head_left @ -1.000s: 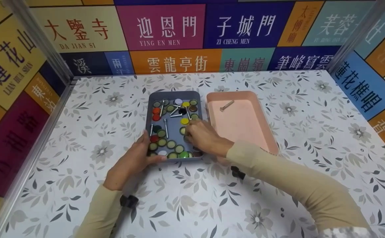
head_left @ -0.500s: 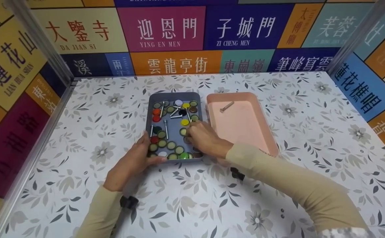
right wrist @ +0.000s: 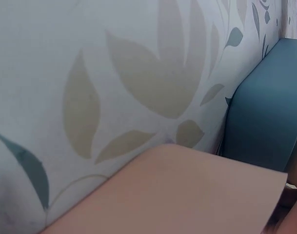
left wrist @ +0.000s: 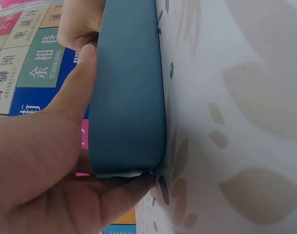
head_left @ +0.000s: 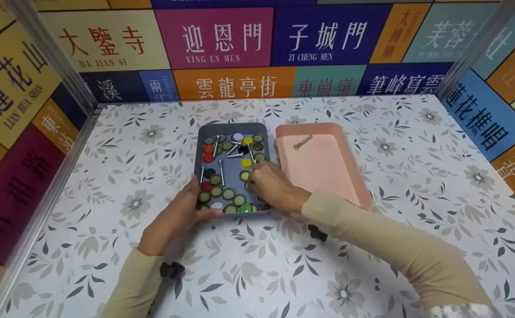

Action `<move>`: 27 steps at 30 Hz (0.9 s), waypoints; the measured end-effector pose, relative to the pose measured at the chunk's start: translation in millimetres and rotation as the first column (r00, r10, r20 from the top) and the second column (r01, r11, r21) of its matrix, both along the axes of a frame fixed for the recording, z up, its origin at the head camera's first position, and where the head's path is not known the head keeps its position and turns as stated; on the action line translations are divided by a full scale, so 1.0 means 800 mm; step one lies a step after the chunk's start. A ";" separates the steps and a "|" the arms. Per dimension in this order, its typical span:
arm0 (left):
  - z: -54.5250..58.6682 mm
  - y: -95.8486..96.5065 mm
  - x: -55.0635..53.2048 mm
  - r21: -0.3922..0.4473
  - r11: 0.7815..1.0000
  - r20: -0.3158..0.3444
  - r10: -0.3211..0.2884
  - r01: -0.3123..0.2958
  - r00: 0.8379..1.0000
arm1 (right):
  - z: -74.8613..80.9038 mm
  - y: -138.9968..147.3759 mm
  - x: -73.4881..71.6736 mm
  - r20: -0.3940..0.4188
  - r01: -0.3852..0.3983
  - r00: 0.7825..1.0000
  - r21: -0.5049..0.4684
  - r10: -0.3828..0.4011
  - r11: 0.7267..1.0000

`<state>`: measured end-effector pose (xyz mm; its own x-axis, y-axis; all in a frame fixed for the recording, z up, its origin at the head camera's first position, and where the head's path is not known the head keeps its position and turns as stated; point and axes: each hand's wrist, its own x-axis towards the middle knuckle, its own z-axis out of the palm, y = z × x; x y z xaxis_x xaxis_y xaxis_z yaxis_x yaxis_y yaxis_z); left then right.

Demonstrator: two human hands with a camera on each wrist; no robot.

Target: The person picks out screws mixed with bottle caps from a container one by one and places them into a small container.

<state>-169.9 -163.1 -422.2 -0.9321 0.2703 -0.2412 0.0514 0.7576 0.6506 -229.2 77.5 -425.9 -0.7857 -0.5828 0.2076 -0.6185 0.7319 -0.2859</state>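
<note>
A grey-blue tray (head_left: 235, 126) holds several bottle caps (head_left: 228, 193) of mixed colours and several silver bolts (head_left: 222, 172). My left hand (head_left: 180, 212) grips its near left corner. In the left wrist view, the thumb (left wrist: 77, 80) lies on the tray's rim and the fingers (left wrist: 121, 197) bear against its side. Over the tray's right part my right hand (head_left: 272, 183) reaches in with curled fingers, beside a cap with a pale inside. Its fingertips are hidden, so whatever they touch or pinch cannot be made out. The right wrist view shows mostly tray walls and tablecloth.
A pink tray (head_left: 323, 176) stands just right of the grey-blue one, under my right forearm, with a single bolt (head_left: 303, 142) near its far end. The table (head_left: 129, 154) has a leaf-patterned cover. Panels with printed characters (head_left: 235, 84) wall it in behind and at both sides.
</note>
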 end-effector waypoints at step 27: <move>0.000 0.001 -0.001 0.000 1.000 0.044 0.018 -0.018 0.999 | 0.007 0.016 -0.003 -0.128 -0.069 0.990 -0.018 0.066 0.997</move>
